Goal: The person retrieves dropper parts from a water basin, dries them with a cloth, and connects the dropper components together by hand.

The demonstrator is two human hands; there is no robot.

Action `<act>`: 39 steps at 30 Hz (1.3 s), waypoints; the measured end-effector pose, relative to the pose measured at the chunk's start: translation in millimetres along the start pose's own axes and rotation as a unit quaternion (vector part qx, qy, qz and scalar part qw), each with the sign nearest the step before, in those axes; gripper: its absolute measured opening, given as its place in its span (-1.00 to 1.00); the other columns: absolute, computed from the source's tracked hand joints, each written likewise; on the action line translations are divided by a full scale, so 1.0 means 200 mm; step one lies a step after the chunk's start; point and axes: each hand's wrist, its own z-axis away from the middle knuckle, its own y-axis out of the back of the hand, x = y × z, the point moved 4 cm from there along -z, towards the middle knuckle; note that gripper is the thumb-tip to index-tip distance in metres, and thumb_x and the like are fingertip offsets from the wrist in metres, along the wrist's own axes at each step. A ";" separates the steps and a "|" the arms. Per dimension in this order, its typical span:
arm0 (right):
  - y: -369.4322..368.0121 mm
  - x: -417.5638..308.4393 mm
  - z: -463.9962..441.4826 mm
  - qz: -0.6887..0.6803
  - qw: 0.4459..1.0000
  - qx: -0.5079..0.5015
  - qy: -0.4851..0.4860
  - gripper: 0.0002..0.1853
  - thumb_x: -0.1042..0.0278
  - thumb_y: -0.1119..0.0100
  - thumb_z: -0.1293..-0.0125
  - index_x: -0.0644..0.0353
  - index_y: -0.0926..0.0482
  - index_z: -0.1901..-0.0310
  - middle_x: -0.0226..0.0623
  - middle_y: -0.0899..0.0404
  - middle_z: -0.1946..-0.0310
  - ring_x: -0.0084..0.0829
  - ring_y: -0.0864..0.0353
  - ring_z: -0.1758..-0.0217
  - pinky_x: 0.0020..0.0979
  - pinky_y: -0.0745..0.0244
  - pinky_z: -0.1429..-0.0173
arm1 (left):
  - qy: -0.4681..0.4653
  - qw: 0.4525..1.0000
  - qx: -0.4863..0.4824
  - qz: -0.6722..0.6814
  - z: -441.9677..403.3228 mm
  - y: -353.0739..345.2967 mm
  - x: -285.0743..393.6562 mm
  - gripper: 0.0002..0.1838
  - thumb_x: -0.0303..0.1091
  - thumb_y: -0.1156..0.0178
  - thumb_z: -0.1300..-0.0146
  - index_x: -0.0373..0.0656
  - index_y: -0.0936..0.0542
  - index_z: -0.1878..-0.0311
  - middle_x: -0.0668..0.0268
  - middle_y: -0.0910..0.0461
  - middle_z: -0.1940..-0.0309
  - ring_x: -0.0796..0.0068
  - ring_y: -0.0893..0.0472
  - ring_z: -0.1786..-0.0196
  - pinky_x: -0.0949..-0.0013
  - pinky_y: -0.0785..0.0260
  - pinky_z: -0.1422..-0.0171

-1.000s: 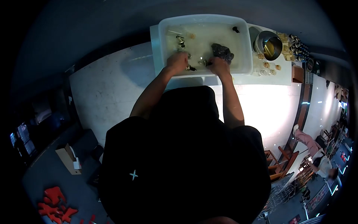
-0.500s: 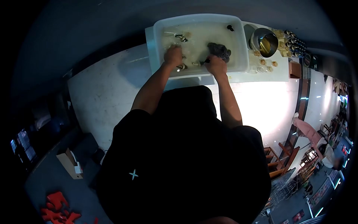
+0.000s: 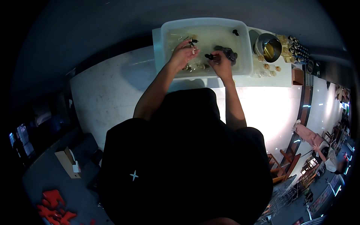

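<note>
Over the left half of a white plastic tub [image 3: 245, 73] of cloudy liquid, my left hand [image 3: 182, 55] grips a small metal fitting with a black part [image 3: 193, 42]. My right hand [image 3: 222, 66], nearer the tub's middle, pinches a small black piece [image 3: 209, 56] between its fingertips. Just behind my right hand lies a dark crumpled cloth or scrubber [image 3: 229, 54], partly hidden by the fingers. Several small metal parts [image 3: 197, 66] lie in the liquid between my hands. Near the far right corner is another black piece [image 3: 235, 32].
Right of the tub stand a metal bowl [image 3: 276, 47], small round glass-like pieces [image 3: 267, 66], rows of dark-topped items [image 3: 299, 47] and a brown box [image 3: 298, 76]. A wooden chair [image 3: 285, 165] and a person [image 3: 315, 140] are at the right. An open carton [image 3: 67, 161] lies lower left.
Both hands have risen from the liquid. The fitting in my left hand and the black piece in my right now show clearly. The person at the right has shifted slightly.
</note>
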 end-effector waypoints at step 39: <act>-0.13 -0.06 0.12 -0.633 0.752 -0.049 -0.179 -0.78 0.49 -0.16 -0.39 0.30 -0.56 -0.03 -0.24 -0.68 0.31 -0.39 -0.73 0.29 -0.39 -0.69 0.12 | -0.075 0.995 -0.032 -0.056 0.24 -0.14 0.06 -0.76 -0.44 -0.18 -0.42 -0.26 -0.57 -0.10 0.21 -0.66 0.19 0.40 -0.68 0.15 0.34 -0.58 -0.05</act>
